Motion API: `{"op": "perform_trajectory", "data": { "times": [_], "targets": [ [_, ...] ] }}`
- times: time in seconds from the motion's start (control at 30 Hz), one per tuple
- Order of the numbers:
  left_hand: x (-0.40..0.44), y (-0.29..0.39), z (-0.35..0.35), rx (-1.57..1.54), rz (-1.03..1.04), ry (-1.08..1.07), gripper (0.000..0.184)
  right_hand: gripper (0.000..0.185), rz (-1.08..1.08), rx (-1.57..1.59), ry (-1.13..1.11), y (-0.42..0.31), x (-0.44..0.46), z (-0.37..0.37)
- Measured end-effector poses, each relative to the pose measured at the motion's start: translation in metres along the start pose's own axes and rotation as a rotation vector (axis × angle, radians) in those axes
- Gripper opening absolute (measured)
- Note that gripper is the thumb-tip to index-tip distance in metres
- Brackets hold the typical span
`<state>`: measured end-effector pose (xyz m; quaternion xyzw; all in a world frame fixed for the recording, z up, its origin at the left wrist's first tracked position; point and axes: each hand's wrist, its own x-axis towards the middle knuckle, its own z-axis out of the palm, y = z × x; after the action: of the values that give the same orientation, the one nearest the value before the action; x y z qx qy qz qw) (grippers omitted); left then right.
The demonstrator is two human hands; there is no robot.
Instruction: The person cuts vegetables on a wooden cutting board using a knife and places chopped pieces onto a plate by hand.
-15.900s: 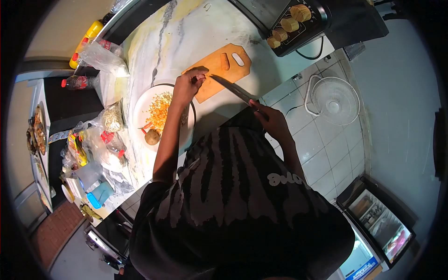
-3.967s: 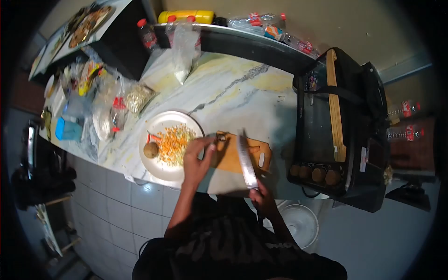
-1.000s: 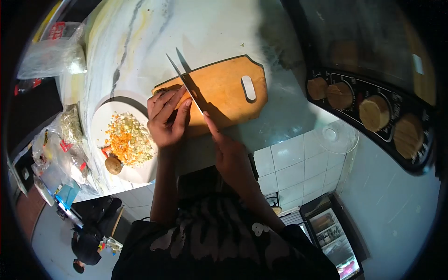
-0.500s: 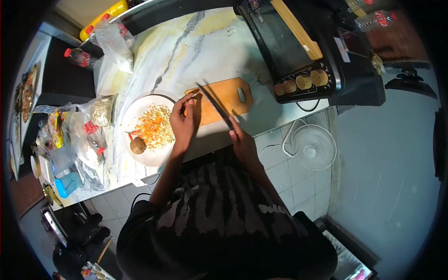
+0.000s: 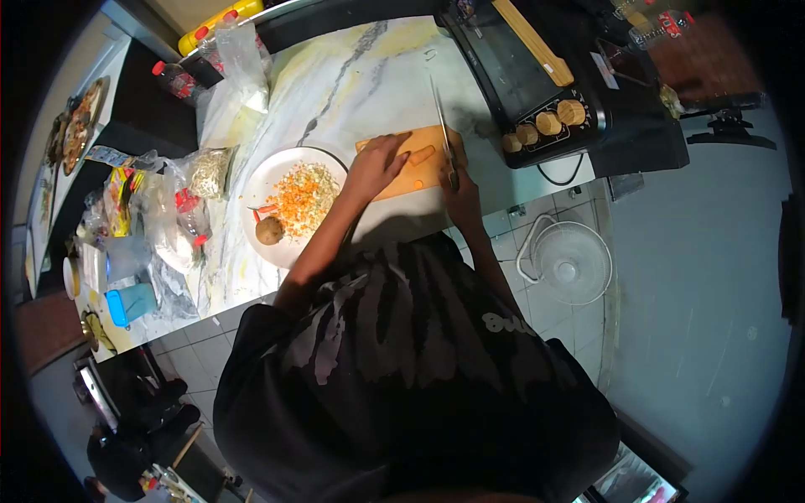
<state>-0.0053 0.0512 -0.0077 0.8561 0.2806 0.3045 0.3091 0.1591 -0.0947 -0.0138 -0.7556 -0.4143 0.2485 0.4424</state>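
Note:
My right hand (image 5: 460, 198) grips a kitchen knife (image 5: 442, 117) by its handle, the blade pointing up and away over the right part of the wooden cutting board (image 5: 394, 193). On the board lie an orange carrot piece (image 5: 423, 154) and a smaller carrot bit (image 5: 418, 184). My left hand (image 5: 375, 168) rests on the board's left part, fingers reaching out with a gap to the thumb, just left of the carrot. Left of the board, a white plate (image 5: 262, 183) bears diced carrot and pale diced bits (image 5: 314, 197), red chillies (image 5: 262, 209) and a round brown potato-like item (image 5: 269, 230).
A black countertop appliance (image 5: 545, 126) with wooden knobs stands right of the board. Plastic bags (image 5: 243, 63), bottles (image 5: 174, 81) and a blue-lidded container (image 5: 130, 304) crowd the counter's left. Below on the right is a white fan-like round object (image 5: 572, 262).
The knife has swung from crossing the board's middle to its right side, tip pointing away. My left hand has come down from beside the blade onto the board. The view has shifted slightly.

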Motion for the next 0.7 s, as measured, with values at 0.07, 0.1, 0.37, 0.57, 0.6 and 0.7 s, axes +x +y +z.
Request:
{"op": "perform_trajectory", "data": {
  "times": [0.07,0.1,0.37,0.57,0.6,0.7],
  "targets": [
    [-0.017,0.004,-0.018,-0.013,-0.08,0.06,0.036,0.034,-0.084,-0.048,-0.012,0.003,-0.001,0.004],
    [-0.029,0.003,-0.021,0.051,-0.126,0.038,0.034,0.034,-0.076,-0.05,-0.011,0.006,-0.002,0.008],
    [-0.074,0.017,-0.011,0.353,-0.047,-0.066,0.033,0.03,-0.257,0.003,-0.169,0.006,-0.016,0.028],
    [-0.1,0.013,0.012,0.593,0.075,-0.023,0.035,0.022,0.263,0.439,-0.455,-0.011,-0.021,0.034],
    [-0.103,0.011,0.013,0.615,0.085,-0.028,0.034,0.022,0.257,0.433,-0.484,-0.015,-0.022,0.035],
    [-0.109,0.003,0.015,0.576,0.074,0.01,0.026,0.024,0.314,0.45,-0.445,-0.024,-0.019,0.037]
  ]
}}
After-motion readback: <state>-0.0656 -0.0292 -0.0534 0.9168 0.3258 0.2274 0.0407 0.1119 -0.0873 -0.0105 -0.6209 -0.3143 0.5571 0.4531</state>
